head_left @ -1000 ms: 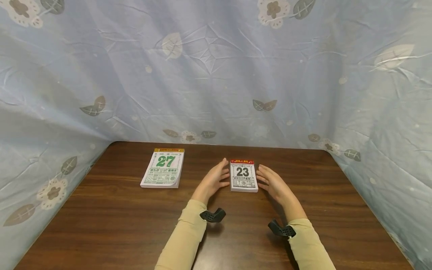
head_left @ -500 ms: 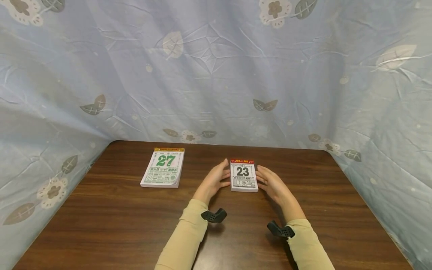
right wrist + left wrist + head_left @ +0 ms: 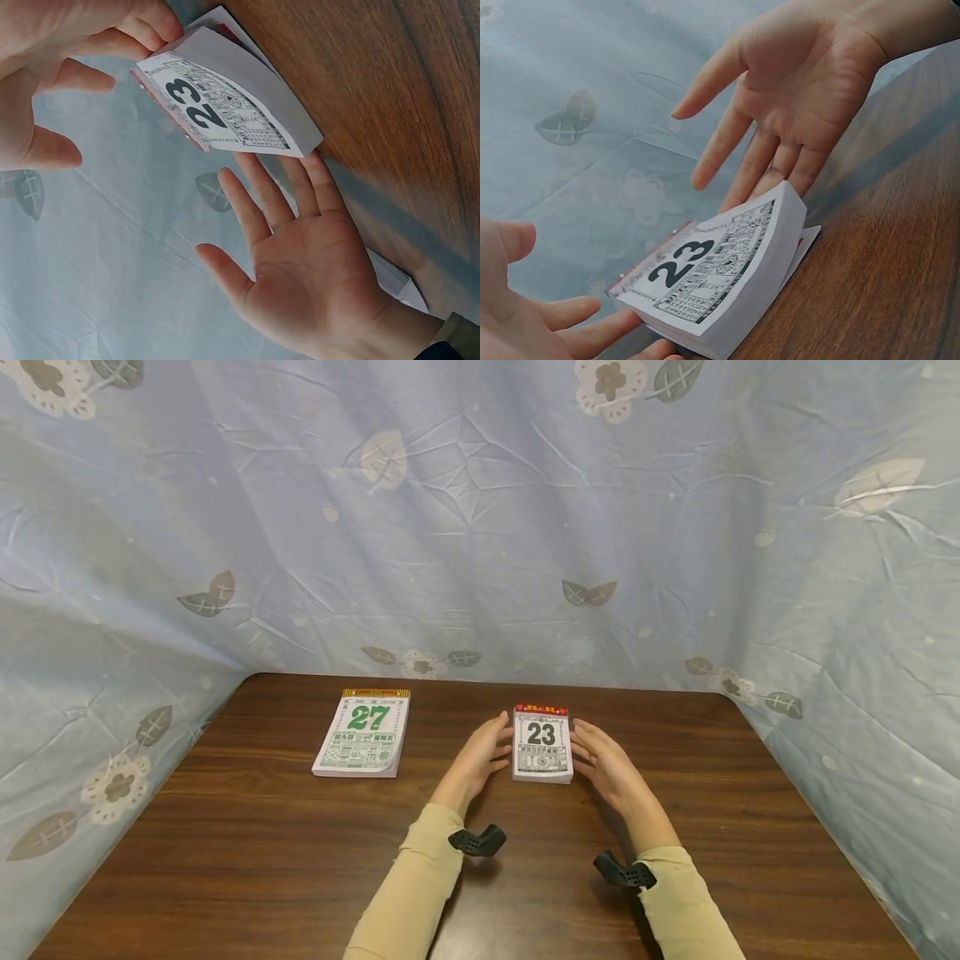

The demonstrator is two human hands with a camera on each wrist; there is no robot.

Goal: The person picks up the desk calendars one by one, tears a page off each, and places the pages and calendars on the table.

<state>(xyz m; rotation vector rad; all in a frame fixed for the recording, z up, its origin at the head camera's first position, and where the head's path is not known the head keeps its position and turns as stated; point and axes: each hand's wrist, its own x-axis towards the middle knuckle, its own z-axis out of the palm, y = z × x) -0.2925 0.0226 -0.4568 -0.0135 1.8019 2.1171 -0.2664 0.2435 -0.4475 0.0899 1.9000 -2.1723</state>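
Note:
A small tear-off calendar (image 3: 542,752) with a red header and a black 23 sits between my two hands. Its header end is tipped up off the table, while the near end stays low; the page block bows and a backing sheet shows beneath it in the left wrist view. My left hand (image 3: 474,760) touches the left side with outstretched fingers (image 3: 259,191). From the opposite side, my right hand (image 3: 613,772) reaches its straight fingers (image 3: 757,161) to the calendar's right edge. Both thumbs point away from the pages. Some fingertips are hidden behind the calendar.
A larger tear-off calendar (image 3: 362,735) with a green 27 and a yellow-red header lies flat to the left on the brown wooden table (image 3: 247,852). A pale blue cloth (image 3: 480,527) with leaves and flowers hangs around the back and sides.
The small calendar's header end has risen and its face now tilts up. Both hands have moved in slightly to its sides. The larger calendar stays put.

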